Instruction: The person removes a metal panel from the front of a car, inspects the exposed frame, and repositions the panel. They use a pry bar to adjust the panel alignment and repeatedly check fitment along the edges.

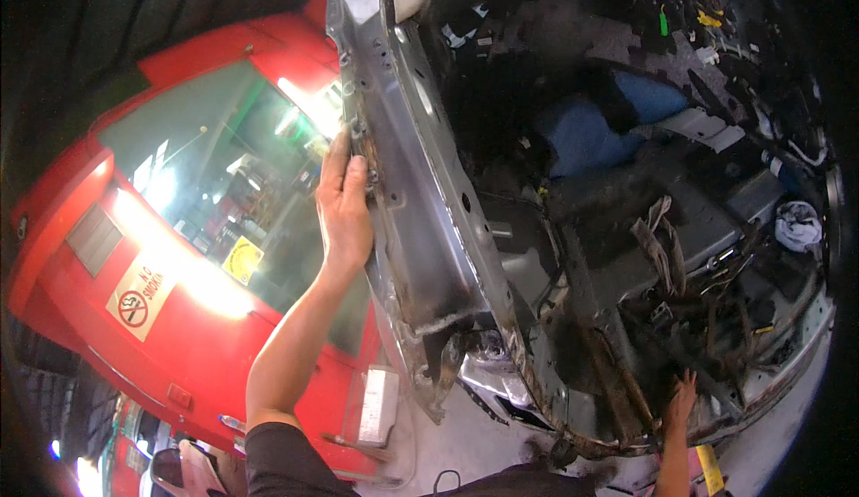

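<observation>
The bare grey metal side frame of a stripped car body rises along the middle of the view. My left hand is closed on its outer edge, with the thumb and fingers pointing upward along the metal. At the lower right, my right hand reaches in over the near sill of the car body, its fingers apart and low by the dirty floor pan. I see nothing held in it. Dark brackets and loose tools lie beyond that hand. A brownish strip of cloth is draped nearby.
A large red vehicle with a wide window stands close on the left. Blue cloth lies deeper inside the car body. A whitish crumpled rag sits at the right edge, and loose wiring with coloured connectors hangs at the upper right.
</observation>
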`<state>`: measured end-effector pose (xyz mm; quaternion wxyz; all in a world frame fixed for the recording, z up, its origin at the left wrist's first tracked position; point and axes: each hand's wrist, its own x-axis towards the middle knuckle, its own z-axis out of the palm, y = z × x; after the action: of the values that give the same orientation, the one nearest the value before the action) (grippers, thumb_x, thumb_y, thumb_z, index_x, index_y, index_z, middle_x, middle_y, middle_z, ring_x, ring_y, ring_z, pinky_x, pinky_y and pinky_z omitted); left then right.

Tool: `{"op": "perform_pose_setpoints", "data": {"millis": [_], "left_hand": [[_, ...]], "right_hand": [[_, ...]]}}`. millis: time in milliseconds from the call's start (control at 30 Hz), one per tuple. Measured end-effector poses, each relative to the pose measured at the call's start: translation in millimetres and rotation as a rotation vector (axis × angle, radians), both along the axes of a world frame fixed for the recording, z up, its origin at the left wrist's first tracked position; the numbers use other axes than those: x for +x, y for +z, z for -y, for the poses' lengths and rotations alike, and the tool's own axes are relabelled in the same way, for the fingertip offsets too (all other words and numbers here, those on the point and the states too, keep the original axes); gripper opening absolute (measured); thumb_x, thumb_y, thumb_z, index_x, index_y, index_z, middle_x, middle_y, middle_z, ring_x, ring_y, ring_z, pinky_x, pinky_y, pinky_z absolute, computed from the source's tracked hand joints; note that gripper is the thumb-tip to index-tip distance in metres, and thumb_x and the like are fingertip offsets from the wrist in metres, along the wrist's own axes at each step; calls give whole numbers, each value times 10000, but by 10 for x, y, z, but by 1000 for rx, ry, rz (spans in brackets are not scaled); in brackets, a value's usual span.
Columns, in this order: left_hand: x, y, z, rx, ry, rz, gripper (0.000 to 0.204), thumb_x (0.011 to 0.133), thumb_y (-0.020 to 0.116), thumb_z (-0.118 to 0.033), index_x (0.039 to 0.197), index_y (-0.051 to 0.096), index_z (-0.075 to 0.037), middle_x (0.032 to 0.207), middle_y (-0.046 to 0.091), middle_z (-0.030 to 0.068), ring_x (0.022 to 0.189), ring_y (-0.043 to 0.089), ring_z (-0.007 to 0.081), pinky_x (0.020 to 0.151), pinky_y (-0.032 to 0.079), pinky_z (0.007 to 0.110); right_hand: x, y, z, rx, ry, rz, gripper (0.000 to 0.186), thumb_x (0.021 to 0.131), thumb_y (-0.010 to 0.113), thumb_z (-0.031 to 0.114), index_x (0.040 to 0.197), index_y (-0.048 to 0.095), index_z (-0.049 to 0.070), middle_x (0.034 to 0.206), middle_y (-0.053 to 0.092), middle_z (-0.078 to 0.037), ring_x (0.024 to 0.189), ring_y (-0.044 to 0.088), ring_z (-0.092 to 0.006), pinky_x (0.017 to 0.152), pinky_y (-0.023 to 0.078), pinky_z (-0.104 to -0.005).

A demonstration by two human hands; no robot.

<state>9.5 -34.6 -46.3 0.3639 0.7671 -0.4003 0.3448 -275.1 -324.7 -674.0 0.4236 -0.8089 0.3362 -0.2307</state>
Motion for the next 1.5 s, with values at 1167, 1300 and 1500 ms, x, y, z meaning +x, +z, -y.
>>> {"op": "perform_pose_setpoints", "data": {"millis": [1167,1300,1500], "left_hand": [[-427,-803,-561,78,-85,56,513,1011,397,-256,1400,398,81,1487,373,209,1409,300,299,1157,184,384],[-512,-864,-602,129,0,32,541,1010,375,-287,1399,392,89,1479,378,225,1409,298,318,1156,185,391],[-676,-926,-387,57,58,-75,611,998,347,-348,1427,338,86,1496,348,215,1403,307,305,1151,212,389]], "right_hand": [[20,-636,183,-127,-17,77,531,1022,246,364,1241,622,60,1429,465,-171,1384,319,-395,1126,274,-484],[4,-477,173,-138,17,98,630,1002,229,522,1256,629,106,1441,455,-162,1393,310,-383,1130,271,-479],[-35,-695,304,-229,38,183,672,985,245,576,1265,619,93,1430,462,-179,1378,342,-379,1116,298,-484]]}}
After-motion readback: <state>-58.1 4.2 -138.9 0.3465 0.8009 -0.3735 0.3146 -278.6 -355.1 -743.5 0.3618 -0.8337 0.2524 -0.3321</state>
